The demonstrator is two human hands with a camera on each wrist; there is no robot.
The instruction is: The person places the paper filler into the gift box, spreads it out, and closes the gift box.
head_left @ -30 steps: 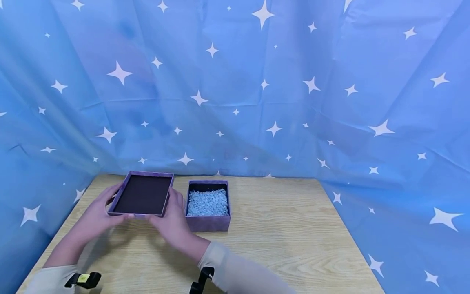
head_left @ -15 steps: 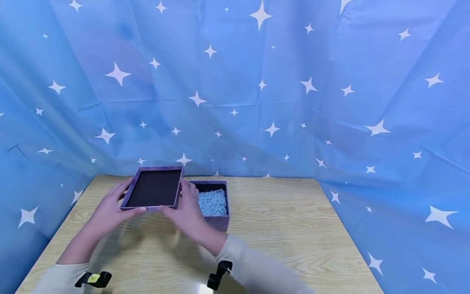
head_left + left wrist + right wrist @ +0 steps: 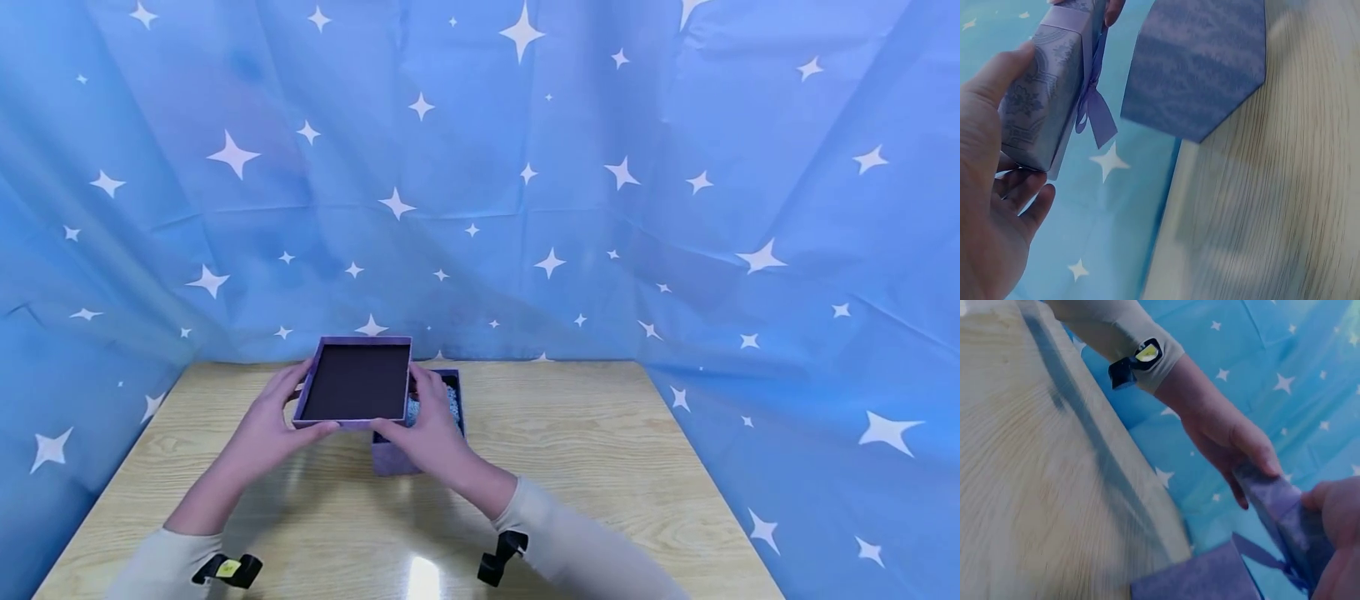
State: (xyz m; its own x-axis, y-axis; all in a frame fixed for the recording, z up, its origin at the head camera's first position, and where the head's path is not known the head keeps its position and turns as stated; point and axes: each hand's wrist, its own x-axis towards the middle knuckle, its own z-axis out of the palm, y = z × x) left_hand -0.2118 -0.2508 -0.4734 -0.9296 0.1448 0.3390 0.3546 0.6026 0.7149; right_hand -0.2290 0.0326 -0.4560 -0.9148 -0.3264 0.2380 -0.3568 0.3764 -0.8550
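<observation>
Both hands hold a purple box lid (image 3: 358, 383) above the table, its dark inside facing up toward the head camera. My left hand (image 3: 258, 429) grips its left side, thumb on the near rim. At the right side my right hand (image 3: 435, 433) grips it the same way. A lilac ribbon bow (image 3: 1096, 112) hangs from the lid's outer face in the left wrist view. Below and slightly right stands the purple box (image 3: 393, 460), partly hidden by the lid and right hand. Blue shredded filling (image 3: 453, 402) shows inside it.
The box stands on a wood-grain table (image 3: 570, 475). Blue cloth (image 3: 480, 167) with white stars hangs behind the table and along both sides. Each sleeve carries a black wrist camera mount (image 3: 227, 570).
Both hands have carried the lid to the right and slightly up, from beside the box to partly over it. The lid now covers much of the view of the filling.
</observation>
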